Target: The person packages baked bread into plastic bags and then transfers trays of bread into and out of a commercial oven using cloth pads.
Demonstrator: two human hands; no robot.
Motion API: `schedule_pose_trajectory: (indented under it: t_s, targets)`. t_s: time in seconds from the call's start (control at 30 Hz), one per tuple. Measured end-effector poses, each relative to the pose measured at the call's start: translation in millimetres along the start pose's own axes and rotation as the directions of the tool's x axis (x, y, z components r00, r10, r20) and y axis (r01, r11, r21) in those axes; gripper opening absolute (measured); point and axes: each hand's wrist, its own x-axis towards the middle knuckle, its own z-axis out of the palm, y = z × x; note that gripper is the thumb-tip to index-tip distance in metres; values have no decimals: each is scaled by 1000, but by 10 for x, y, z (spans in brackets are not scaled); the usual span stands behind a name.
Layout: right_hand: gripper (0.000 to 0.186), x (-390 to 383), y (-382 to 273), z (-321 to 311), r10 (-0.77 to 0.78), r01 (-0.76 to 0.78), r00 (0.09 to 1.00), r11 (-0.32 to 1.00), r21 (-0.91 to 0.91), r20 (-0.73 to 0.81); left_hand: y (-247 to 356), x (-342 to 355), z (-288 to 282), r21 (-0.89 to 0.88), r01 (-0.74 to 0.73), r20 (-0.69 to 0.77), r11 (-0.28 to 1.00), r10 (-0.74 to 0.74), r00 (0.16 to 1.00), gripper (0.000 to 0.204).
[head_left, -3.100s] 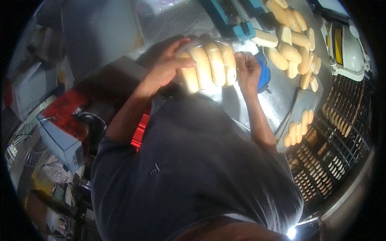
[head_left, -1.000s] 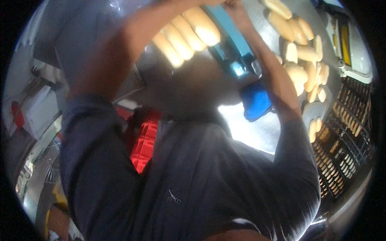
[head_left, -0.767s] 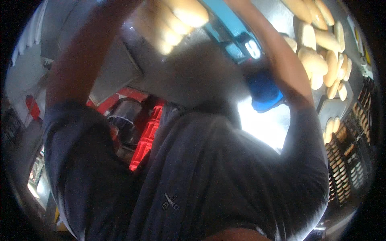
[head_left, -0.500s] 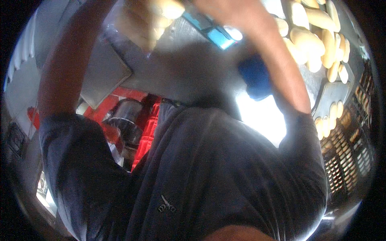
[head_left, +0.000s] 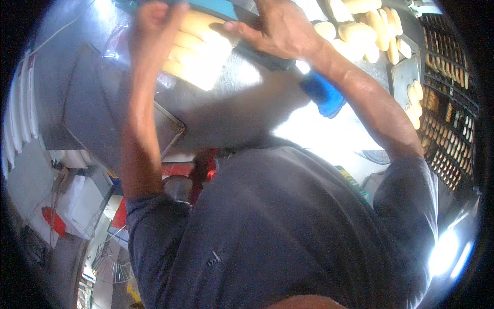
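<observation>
Several pale bread rolls (head_left: pixel 193 49) lie side by side on the metal table at the top, apparently in clear plastic (head_left: pixel 119 44) that shows at their left. My left hand (head_left: pixel 154 28) is over the left end of these rolls with its fingers bent in; whatever they pinch is too small to make out. On the other side, my right hand (head_left: pixel 283 31) holds nothing visible, its thumb stretched toward the rolls and apart from the other fingers. Beneath that hand is a long dark device (head_left: pixel 260 55). A light-blue strip (head_left: pixel 213 6) runs behind the rolls.
Loose rolls (head_left: pixel 357 35) are piled at the upper right, beside a grey tray (head_left: pixel 406 72). Dark crates (head_left: pixel 447 123) with rolls stand farther right. A blue cloth-like thing (head_left: pixel 324 92) lies by my right forearm. A flat metal sheet (head_left: pixel 123 108) rests on the table at left.
The rolls show lower and more fully in view. My left hand has come into view above them, and my right hand is now spread near their right end.
</observation>
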Motion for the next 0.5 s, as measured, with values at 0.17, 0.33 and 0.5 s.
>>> schedule_pose_trajectory:
  t_s: [0.17, 0.33, 0.5]
  targets:
    - [85, -9, -6, 41, -68, 65, 996, 997, -40, -61, -320, 29, -156, -403, 324, 673, 856, 37, 739, 54]
    - [87, 52, -76, -12, 33, -33, 999, 999, -12, 12, -386, 140, -168, -464, 417, 806, 781, 178, 564, 48]
    - [89, 91, -121, -39, 111, -113, 992, 993, 22, 52, -408, 152, -172, -460, 470, 817, 754, 152, 556, 49]
